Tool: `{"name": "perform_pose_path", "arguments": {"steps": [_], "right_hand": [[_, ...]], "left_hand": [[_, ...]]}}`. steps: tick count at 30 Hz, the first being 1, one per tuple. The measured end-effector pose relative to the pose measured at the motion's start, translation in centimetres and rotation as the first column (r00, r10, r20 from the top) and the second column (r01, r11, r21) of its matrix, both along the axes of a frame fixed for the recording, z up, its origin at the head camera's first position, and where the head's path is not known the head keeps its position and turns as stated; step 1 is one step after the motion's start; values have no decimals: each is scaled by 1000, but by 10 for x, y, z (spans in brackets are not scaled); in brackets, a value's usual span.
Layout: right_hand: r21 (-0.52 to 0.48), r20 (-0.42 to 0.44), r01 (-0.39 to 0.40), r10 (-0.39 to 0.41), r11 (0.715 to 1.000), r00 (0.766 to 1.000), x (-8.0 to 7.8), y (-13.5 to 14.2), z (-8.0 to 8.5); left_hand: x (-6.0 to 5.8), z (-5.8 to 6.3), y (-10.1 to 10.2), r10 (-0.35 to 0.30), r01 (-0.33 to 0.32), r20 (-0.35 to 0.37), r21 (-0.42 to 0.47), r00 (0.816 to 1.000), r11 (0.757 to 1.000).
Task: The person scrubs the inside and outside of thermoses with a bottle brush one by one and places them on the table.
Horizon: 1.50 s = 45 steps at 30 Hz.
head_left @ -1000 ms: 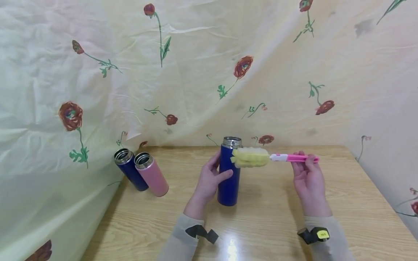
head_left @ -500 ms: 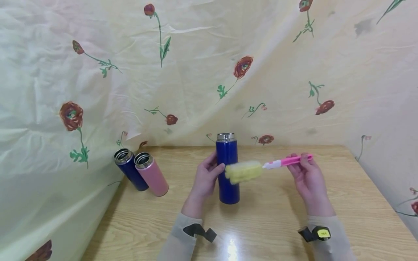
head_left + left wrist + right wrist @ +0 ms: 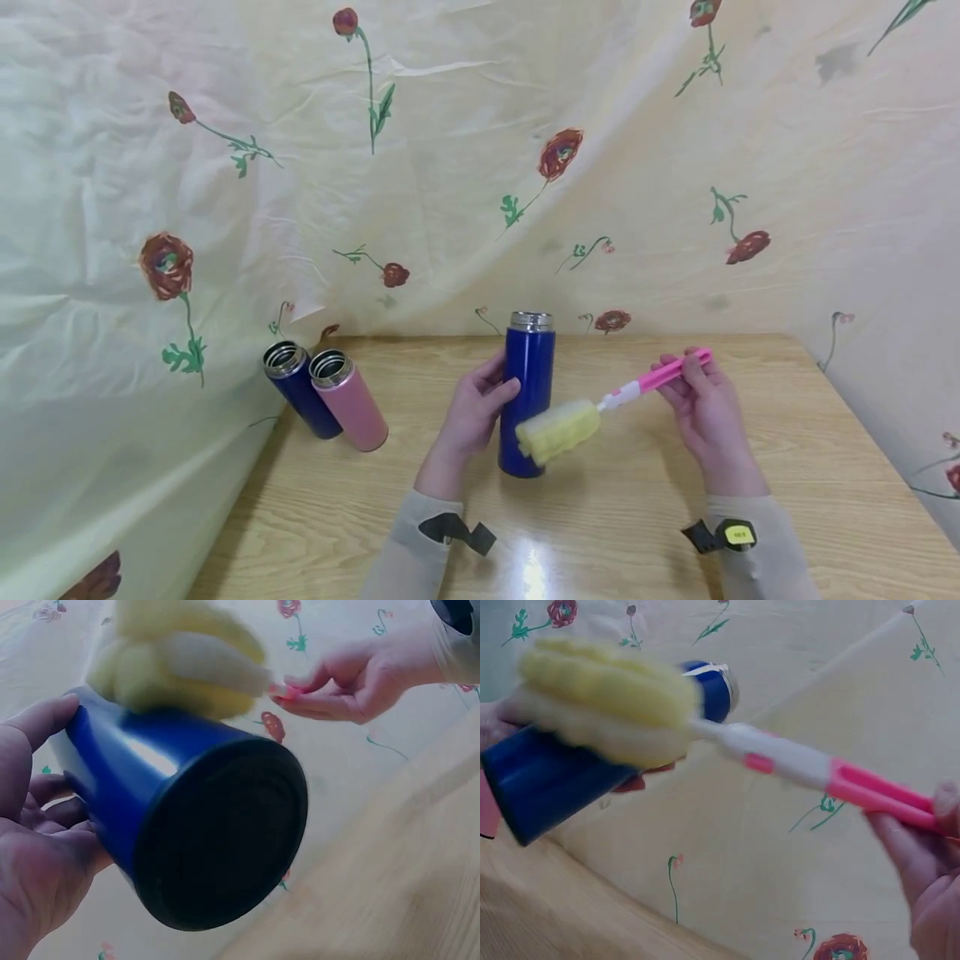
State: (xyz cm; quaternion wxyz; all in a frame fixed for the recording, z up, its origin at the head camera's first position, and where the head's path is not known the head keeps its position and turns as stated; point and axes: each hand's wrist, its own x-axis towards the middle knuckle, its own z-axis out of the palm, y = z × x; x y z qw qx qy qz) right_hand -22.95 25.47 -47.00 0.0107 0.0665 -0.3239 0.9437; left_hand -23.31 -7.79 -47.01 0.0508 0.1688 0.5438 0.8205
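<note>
My left hand grips a blue bottle around its side, thumb across the front. The bottle is lidless, with a silver threaded neck, and its dark base is turned toward the left wrist camera, raised off the table. My right hand pinches the pink handle of a bottle brush between thumb and fingers. The brush's yellow and white sponge head slants down to the left and overlaps the bottle's lower side in the head view. In the right wrist view the sponge head lies across the bottle's body.
A second blue bottle and a pink bottle, both lidless, stand side by side at the table's left. The wooden table meets a flower-printed cloth at the back and sides.
The sponge head has swung down along the bottle from near its neck to near its base, the brush tilting. The bottle shifted slightly left and up, then back right and down.
</note>
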Motion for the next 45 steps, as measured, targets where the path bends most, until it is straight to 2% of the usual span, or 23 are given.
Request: {"name": "perform_pose_path", "arguments": {"steps": [3,7,10,12,15,20,28,31,37,42,45], "right_hand": [[-157,33,113,-109,981,993,1,0,5],[-344,96,238,-218,908,971,2,-1,9],[-412,124,284,-255,866,959,2,-2,12],[-420,128,292,-262,859,956,1,-3,13],[-405,121,294,-268,866,956,1,-6,14],[-385,83,280,-269,879,959,-1,-5,14],[-448,54,310,-320,839,946,-2,-2,15],[-426,57,299,-304,854,951,-2,0,15],[-338,33,216,-218,916,975,-2,11,8],[-190,-37,96,-104,977,994,-2,19,2],[-64,-70,40,-44,997,997,-1,22,0]], "left_hand": [[1,0,0,-16,17,26,-37,1000,999],[2,-1,0,-28,30,31,-42,999,999],[3,-2,1,-53,54,21,-43,998,998],[3,-2,1,-67,68,13,-63,998,996],[3,-3,1,-74,75,16,-90,997,993],[3,-2,0,-30,33,50,-65,998,997],[1,1,-2,28,-29,-8,-132,1000,991],[0,0,-3,17,-20,-25,-137,1000,990],[-2,0,-8,9,-12,-44,-69,999,998],[-1,0,-10,18,-18,-40,-6,999,1000],[-1,1,-11,21,-21,-29,18,999,1000]]}}
